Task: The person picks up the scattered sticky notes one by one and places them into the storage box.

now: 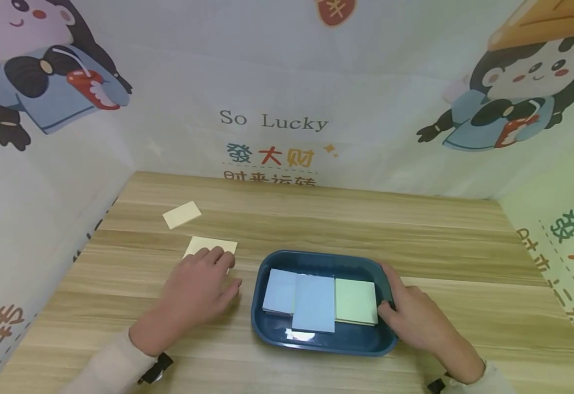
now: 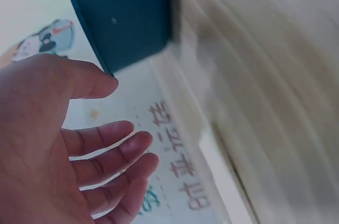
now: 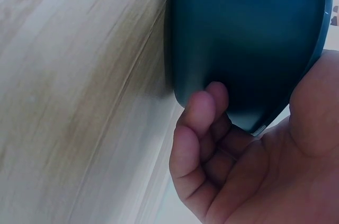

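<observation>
A dark blue tray (image 1: 262, 328) sits on the wooden table, holding two light blue paper notes (image 1: 313, 303) and a pale green note (image 1: 355, 301). My right hand (image 1: 415, 317) grips the tray's right rim, thumb on the edge. In the right wrist view the fingers (image 3: 204, 123) curl against the tray's outer wall (image 3: 249, 33). My left hand (image 1: 200, 287) lies left of the tray with fingers straight, their tips on the near edge of a pale yellow note (image 1: 213, 244). The left wrist view shows the open palm (image 2: 79, 150) and the tray (image 2: 122, 12) beyond it.
A second pale yellow note (image 1: 181, 214) lies farther back on the left. The wooden table (image 1: 365, 230) is closed in on three sides by printed cartoon walls (image 1: 277, 120). Bare wood stretches behind and to the right of the tray.
</observation>
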A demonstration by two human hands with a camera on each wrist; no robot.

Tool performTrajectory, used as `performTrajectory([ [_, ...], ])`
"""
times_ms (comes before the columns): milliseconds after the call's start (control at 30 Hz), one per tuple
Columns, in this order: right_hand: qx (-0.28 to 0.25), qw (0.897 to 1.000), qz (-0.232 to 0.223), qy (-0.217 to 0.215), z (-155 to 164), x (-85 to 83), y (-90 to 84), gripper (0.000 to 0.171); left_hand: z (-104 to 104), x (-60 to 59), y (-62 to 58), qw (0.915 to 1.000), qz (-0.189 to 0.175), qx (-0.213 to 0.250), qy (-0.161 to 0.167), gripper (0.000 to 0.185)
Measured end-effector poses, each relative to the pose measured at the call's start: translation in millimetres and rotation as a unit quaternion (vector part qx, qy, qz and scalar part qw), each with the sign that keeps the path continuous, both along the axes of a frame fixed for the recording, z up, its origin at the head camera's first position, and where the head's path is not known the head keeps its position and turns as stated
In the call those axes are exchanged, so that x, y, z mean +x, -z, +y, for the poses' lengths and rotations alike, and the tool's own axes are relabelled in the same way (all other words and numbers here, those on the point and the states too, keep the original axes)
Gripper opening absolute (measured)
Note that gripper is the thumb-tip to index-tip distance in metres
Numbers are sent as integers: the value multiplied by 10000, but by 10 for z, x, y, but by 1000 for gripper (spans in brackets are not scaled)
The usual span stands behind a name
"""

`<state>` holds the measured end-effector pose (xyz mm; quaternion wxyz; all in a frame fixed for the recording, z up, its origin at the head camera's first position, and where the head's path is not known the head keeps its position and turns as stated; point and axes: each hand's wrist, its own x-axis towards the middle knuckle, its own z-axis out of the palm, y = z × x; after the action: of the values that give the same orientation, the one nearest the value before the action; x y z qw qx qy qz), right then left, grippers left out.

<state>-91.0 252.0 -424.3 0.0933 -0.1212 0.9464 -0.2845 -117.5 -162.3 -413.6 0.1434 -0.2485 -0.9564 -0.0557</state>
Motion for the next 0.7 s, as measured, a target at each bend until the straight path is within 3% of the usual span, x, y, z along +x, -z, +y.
performTrajectory([
  [200,20,10000,19,-16,-6,-1,-8,76,-318,-99,98,9990,-418,47,-181,34],
  [400,44,10000,-7,0,-3,0,0,76,-581,-275,177,9923,-1200,142,-288,60],
  [700,12,10000,-12,-12,4,-1,-6,76,-829,-516,266,9810,-1882,459,16,88],
])
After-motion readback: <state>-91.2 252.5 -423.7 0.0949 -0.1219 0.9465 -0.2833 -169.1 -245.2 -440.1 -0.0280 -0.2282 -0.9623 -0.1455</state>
